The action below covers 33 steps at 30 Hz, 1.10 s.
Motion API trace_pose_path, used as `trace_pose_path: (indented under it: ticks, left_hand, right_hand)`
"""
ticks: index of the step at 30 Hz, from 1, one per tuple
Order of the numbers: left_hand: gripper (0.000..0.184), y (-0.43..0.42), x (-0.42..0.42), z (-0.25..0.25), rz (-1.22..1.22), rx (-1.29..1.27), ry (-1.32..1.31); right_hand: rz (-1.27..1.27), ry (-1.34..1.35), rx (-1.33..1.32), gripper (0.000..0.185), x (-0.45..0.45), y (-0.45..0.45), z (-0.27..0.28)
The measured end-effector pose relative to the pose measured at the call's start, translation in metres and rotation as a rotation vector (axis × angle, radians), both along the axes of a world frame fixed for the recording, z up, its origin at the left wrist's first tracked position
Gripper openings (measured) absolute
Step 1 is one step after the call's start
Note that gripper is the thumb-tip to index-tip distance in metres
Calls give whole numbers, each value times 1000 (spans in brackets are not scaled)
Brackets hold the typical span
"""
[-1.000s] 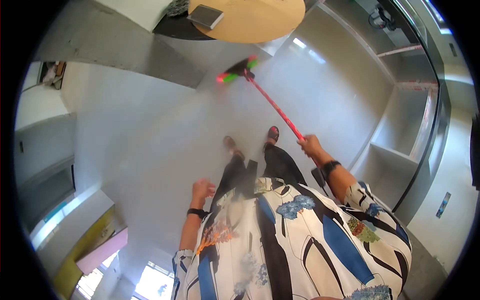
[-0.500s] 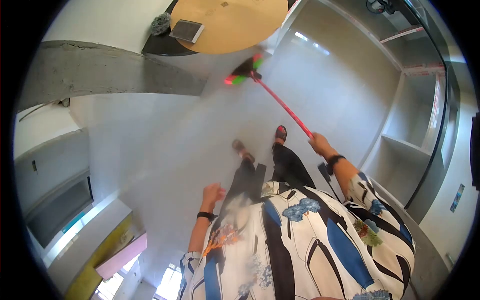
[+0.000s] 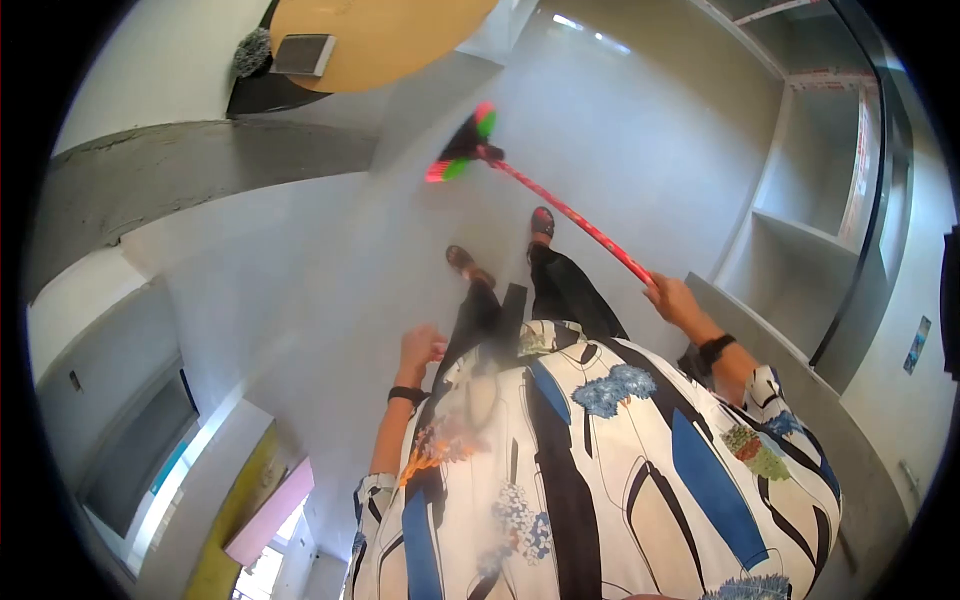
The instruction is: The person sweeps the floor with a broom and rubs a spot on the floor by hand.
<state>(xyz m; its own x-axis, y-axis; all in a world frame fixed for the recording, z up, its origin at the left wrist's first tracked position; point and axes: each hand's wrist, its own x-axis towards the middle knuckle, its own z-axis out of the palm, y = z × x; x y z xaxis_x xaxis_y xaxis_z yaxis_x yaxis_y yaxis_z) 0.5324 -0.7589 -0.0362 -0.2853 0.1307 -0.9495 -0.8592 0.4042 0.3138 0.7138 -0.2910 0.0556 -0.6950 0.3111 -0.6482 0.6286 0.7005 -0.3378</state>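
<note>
Broom (image 3: 488, 154): pulled closer to feet (image 3: 542, 222)
Floor (image 3: 640, 130): open right till cabinet (image 3: 808, 233) edge
Bristles (image 3: 457, 167): black, pink, green
Right hand (image 3: 676, 299): wrapped round red handle (image 3: 575, 216)
Left hand (image 3: 421, 347): loosely curled, contents unclear

A dark box (image 3: 300, 55) lies at the left edge of a round tan board (image 3: 400, 40). Just beyond that edge sits a grey fluffy thing (image 3: 252, 52).
</note>
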Motion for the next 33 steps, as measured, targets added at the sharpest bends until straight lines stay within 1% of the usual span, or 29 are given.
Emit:
trace_pose_path:
  ticks: [1,3,6,7,8,11,14,16,18,21,23,24,26,27,29,31,33]
  left_hand:
    - [34,3,3,-1,-6,-6,2]
    - [33,11,8,2,-39,-23,5]
    - [31,20,15,8,-63,-65,19]
    - [31,-4,2,8,-61,-78,12]
    - [31,-4,0,11,-70,-80,11]
    - [30,1,-7,15,-60,-107,-6]
    - [31,0,-3,9,-67,-92,-3]
    - [32,3,-7,5,-79,-88,-7]
    - [33,6,-8,-1,-63,-67,-14]
    - [34,12,-12,-7,-77,-42,-19]
    - [34,18,-18,-9,-108,-29,-13]
    - [34,20,-21,-12,-126,-27,-5]
    - [34,14,-27,-12,-162,-28,-4]
    - [35,15,-31,-12,-183,-21,-1]
    - [35,21,-34,-12,-203,-17,10]
    - [34,21,-36,-9,-180,-37,10]
    - [33,27,-44,3,-196,-61,17]
  right_hand:
    - [21,-2,-31,29,-17,-1,-2]
    - [104,95,-1,28,-36,0,-33]
    - [151,134,28,24,-79,-3,-66]
    - [176,52,26,26,-107,-29,-74]
    - [199,-19,21,27,-114,-30,-77]
    - [133,-38,47,26,-101,-16,-77]
    - [67,-32,77,27,-50,13,-72]
    - [-74,-99,23,29,-12,25,-54]
    - [-182,-136,30,29,28,33,-34]
    - [-216,-194,48,28,80,39,-11]
    - [-276,-96,94,28,94,37,12]
    - [-278,-94,98,28,91,38,19]
    - [-377,-113,69,28,90,30,34]
    - [-383,-109,73,28,87,28,35]
    - [-454,6,21,29,76,28,31]
    - [-366,39,39,29,69,40,-15]
    - [-276,248,105,29,24,40,-40]
